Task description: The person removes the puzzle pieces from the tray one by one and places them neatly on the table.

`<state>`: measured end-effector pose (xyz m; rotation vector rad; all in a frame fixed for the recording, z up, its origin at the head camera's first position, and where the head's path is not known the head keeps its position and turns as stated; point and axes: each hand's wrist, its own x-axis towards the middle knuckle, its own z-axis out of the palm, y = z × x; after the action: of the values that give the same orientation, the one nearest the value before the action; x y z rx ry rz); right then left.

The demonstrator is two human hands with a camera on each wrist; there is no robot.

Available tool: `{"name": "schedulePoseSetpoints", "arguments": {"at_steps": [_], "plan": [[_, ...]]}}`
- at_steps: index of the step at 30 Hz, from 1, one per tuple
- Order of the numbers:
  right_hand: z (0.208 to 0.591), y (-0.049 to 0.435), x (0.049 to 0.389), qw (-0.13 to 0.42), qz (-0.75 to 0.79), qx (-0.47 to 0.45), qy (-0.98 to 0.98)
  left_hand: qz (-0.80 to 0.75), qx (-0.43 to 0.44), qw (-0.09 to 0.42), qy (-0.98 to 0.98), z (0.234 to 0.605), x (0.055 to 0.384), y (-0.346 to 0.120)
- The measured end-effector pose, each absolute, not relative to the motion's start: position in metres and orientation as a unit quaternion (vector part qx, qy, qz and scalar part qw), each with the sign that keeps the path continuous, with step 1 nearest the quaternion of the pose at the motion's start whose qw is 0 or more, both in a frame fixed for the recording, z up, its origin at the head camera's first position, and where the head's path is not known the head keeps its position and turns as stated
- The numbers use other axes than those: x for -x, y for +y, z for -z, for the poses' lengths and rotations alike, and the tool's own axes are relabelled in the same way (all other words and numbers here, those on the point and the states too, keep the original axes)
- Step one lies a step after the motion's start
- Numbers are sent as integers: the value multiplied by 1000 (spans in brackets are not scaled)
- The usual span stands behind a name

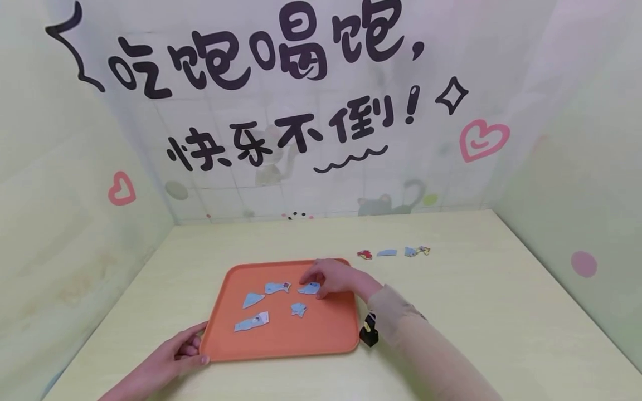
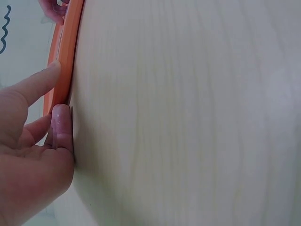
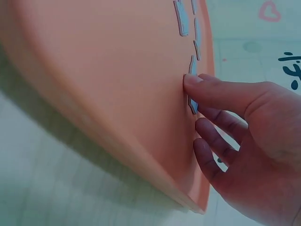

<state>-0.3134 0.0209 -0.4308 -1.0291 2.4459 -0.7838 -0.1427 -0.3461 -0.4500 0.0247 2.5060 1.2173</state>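
Orange, round-cornered rectangular tray (image 1: 321, 334) gripped at near-left corner by left hand (image 1: 175, 355), fingers curled. Flat, irregular light-blue printed piece (image 1: 309, 289) pinched between thumb and fingers of right hand (image 1: 337, 275), at tray's right half. Four similar light-blue pieces (image 1: 298, 309) spread to its left on tray.

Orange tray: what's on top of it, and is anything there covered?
Five blue pieces lie on the tray, one partly covered by the right hand. The tray surface directly beneath the pieces cannot be seen.
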Motion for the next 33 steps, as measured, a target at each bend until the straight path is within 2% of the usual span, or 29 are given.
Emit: {"name": "schedulePoseSetpoints", "arguments": {"at_steps": [17,33], "plan": [[427,20,315,175,239,372,880,-428,13,190,883,448,142,-345],[398,66,335,91,274,373,882,-422,-13,183,888,450,144,-347]]}}
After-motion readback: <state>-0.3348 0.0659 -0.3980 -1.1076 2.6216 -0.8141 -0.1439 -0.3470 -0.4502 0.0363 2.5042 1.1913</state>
